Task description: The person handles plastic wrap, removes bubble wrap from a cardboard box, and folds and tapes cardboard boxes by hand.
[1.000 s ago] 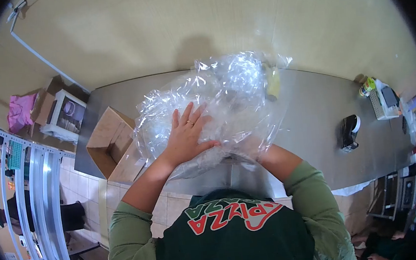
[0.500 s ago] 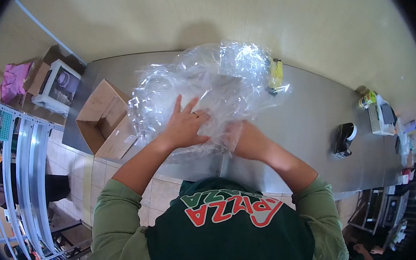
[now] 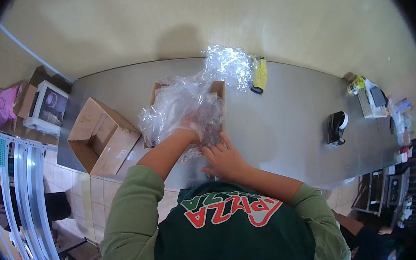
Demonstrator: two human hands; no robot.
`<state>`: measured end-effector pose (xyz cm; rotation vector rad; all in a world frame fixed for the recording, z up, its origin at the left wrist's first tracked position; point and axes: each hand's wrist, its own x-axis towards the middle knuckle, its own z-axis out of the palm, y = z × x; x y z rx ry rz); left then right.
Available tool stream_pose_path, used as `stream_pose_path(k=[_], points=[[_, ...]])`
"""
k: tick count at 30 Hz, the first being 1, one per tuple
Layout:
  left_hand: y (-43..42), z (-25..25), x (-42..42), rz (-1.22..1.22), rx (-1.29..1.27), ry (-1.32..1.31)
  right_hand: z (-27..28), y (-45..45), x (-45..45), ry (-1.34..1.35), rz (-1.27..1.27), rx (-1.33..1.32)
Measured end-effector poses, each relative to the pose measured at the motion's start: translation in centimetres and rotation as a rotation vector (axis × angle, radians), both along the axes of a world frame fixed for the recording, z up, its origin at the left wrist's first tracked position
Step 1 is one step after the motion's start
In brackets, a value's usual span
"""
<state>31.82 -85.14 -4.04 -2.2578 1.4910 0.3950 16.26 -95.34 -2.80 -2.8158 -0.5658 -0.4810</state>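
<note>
Seen from above, a person in a dark green top lettered "PIZZA" and light green sleeves works at a metal table (image 3: 277,134). A crumpled heap of clear plastic film (image 3: 178,103) fills and spills over a cardboard box (image 3: 220,88) in front of them. The left hand (image 3: 191,127) is sunk into the film, which veils its fingers, so whether it grips anything cannot be told. The right hand (image 3: 224,159) is at the near side of the heap, fingers loosely spread and thumb held apart, fingertips at the film's edge. To the left, a second cardboard box (image 3: 125,146) lies tilted. Beyond the heap, near the wall, are more shiny film (image 3: 229,63) and a yellow item (image 3: 260,76). A black tape dispenser (image 3: 336,131) stands well to the right.
</note>
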Motion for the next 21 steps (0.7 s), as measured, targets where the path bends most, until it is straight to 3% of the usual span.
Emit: stream_pose_path(k=[3, 6, 8, 10, 12, 14, 18, 21], points=[[-0.4, 0.6, -0.9, 0.133, -0.371, -0.008, -1.0, -0.6, 1.0, 0.039, 0.013, -0.077], [0.6, 6.0, -2.1, 0.172, -0.236, 0.102, 0.9, -0.9, 1.0, -0.02, 0.063, 0.051], [1.8, 11.6, -3.0, 0.057, -0.15, 0.014, 4.0, -1.3, 1.1, -0.077, 0.067, 0.061], [3.0, 16.7, -4.2, 0.081, -0.305, -0.039, 7.0, -2.4, 1.7, -0.15, 0.035, 0.071], [3.5, 21.4, -5.8, -0.038, -0.827, -0.204, 9.4, -4.0, 3.0, -0.242, -0.02, 0.075], [4.0, 25.2, -7.3, -0.04, -0.993, -0.312, 11.7, -6.7, 4.4, -0.22, -0.059, 0.124], [7.7, 24.6, -7.0, 0.061, -1.197, -0.386, 11.6, -11.5, 7.2, -0.248, -0.123, 0.166], [10.7, 20.8, -6.2, 0.362, -1.215, -0.412, 9.0, -13.8, 8.4, -0.205, -0.255, 0.186]])
